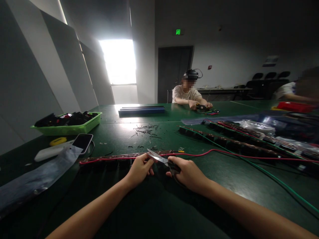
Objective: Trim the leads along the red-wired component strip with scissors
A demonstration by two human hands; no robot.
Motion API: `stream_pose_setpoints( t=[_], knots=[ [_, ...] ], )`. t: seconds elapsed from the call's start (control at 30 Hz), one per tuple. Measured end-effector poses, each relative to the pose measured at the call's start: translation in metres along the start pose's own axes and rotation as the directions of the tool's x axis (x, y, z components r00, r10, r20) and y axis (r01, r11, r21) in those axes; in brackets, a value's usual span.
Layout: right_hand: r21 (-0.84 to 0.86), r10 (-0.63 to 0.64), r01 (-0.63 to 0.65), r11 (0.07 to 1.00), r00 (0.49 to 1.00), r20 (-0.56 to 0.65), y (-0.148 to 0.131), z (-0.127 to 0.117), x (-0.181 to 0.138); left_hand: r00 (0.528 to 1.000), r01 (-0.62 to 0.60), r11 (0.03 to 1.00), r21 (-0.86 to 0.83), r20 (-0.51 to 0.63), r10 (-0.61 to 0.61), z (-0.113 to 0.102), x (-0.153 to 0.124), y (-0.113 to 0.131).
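My right hand (pixel 188 171) is closed round the dark handles of a pair of scissors (pixel 159 157). The silver blades point up and to the left, slightly parted, close to the fingertips of my left hand (pixel 140 169). That left hand is closed with bent fingers at a long black strip (pixel 109 162) carrying copper-coloured and red wires; its fingers partly hide the strip. A red wire (pixel 211 151) runs along the strip and away to the right. Short yellow ends (pixel 181 151) show at the strip's right end.
Beyond the strip lie loose black cut-offs (pixel 144 129). At left are a green basket (pixel 92 124) of black parts, a phone (pixel 83 142) and a plastic bag (pixel 42 176). More wired strips (pixel 231 142) and a green wire (pixel 269 174) lie right. A co-worker (pixel 180 94) sits across the table.
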State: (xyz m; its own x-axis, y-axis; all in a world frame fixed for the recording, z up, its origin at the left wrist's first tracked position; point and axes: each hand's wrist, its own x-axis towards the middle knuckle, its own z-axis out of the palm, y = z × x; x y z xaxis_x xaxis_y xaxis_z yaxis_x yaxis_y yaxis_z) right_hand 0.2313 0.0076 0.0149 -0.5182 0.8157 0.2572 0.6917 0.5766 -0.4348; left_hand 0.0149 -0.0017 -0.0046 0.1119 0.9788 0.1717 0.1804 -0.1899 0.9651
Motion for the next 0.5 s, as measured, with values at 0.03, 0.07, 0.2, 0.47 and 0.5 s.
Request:
stream_pose_setpoints(
  t=[0.03,0.07,0.2,0.47,0.5],
  knots=[
    [0.001,0.000,0.000,1.000,1.000,-0.001,-0.0002,0.0000,-0.0001,1.000,0.003,1.000,0.002,0.000,-0.003,0.0000,-0.0001,0.0007],
    [0.004,0.001,-0.001,1.000,1.000,-0.004,-0.0002,0.0000,-0.0002,1.000,0.007,1.000,0.005,0.001,-0.007,0.0000,-0.0003,0.0015],
    [0.047,0.013,-0.013,0.999,1.000,-0.008,0.0004,-0.0005,0.0007,1.000,0.005,1.000,0.006,-0.001,-0.005,-0.0001,-0.0008,0.0035],
    [0.105,0.022,-0.023,0.994,1.000,0.013,0.0022,-0.0013,0.0023,0.999,-0.033,0.999,-0.005,0.020,0.033,-0.0012,0.0010,-0.0024],
    [0.095,0.023,-0.024,0.995,1.000,0.013,0.0021,-0.0007,0.0019,0.999,-0.034,0.999,-0.008,0.022,0.034,-0.0011,0.0011,-0.0026]
  ],
)
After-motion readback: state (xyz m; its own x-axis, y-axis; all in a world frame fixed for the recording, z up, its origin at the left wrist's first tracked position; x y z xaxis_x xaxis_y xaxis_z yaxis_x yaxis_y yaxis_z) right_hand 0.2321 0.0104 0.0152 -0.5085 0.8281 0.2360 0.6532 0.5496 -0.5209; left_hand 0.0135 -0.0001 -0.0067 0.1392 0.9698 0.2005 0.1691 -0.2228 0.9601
